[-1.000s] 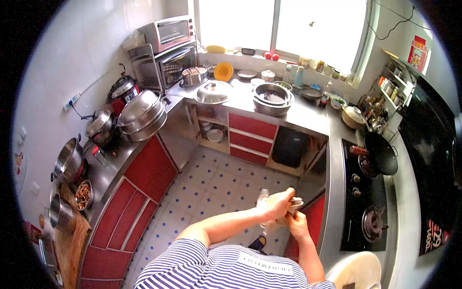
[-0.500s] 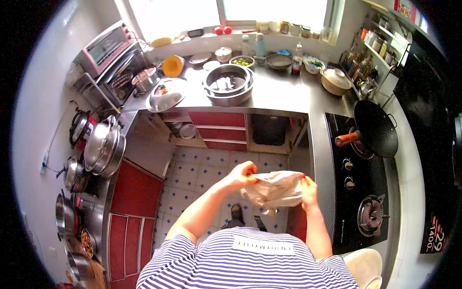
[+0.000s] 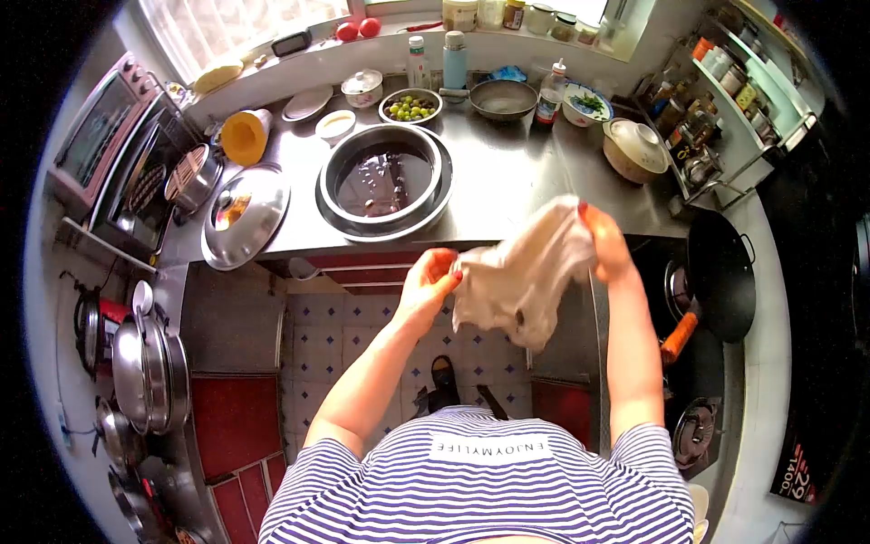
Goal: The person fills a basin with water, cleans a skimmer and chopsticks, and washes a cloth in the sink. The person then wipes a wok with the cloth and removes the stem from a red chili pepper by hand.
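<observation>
Left hand (image 3: 428, 288) pinches cloth (image 3: 521, 286) at nine o'clock, right hand (image 3: 607, 243) grips it at one o'clock, bowl (image 3: 330, 186) of dark liquid (image 3: 370, 177) toward ten, wok (image 3: 722, 286) toward three.

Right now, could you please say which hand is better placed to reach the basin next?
Probably the left hand: it appears nearer the basin, while the right hand is farther over, toward the wok. Both hold the cloth.

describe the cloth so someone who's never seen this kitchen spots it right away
Start at the steel counter below the window. Near its front edge, the left hand and right hand hold up a pale cloth between them. Hanging limp and off-white, it stands apart from the rigid, shiny steel basin on the counter.
</observation>
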`<action>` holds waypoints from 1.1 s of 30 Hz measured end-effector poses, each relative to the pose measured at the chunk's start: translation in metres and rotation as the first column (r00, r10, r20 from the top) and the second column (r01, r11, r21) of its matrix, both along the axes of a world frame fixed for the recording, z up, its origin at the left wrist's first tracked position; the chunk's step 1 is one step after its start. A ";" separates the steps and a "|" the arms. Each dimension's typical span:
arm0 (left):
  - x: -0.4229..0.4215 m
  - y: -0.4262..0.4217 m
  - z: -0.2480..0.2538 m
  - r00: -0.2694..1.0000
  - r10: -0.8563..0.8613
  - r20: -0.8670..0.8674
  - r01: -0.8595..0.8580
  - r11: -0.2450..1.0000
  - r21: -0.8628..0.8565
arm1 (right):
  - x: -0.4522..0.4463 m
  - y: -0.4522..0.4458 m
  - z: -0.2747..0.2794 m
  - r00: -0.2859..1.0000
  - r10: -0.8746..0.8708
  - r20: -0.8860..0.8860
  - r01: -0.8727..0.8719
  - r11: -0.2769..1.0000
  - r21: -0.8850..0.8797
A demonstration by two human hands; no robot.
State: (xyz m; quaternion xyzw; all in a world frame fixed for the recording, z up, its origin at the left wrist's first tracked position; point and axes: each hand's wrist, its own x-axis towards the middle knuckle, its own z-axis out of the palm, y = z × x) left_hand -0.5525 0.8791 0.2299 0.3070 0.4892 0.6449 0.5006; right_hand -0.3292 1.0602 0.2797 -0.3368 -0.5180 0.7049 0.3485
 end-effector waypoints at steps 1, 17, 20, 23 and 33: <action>-0.010 0.012 0.000 0.996 0.006 -0.091 -0.002 0.999 0.043 | -0.015 0.034 -0.005 0.997 0.052 -0.051 -0.049 0.997 0.060; -0.030 -0.061 -0.151 0.717 -0.652 -0.245 0.239 0.561 -0.792 | -0.228 0.135 -0.157 0.551 -0.335 0.764 -0.654 0.395 0.645; -0.023 -0.055 -0.159 0.810 -0.565 -0.160 0.231 0.557 -0.798 | -0.204 0.198 -0.176 0.506 -0.536 0.676 -0.541 0.413 0.733; -0.012 -0.031 -0.133 0.792 -0.594 -0.141 0.237 0.512 -0.825 | -0.133 0.223 -0.174 0.327 -0.611 0.721 -0.445 0.573 0.688; 0.002 0.045 -0.087 0.795 -0.567 -0.215 0.408 0.763 -0.502 | -0.027 0.062 -0.168 0.545 -0.667 0.507 -0.045 0.581 0.812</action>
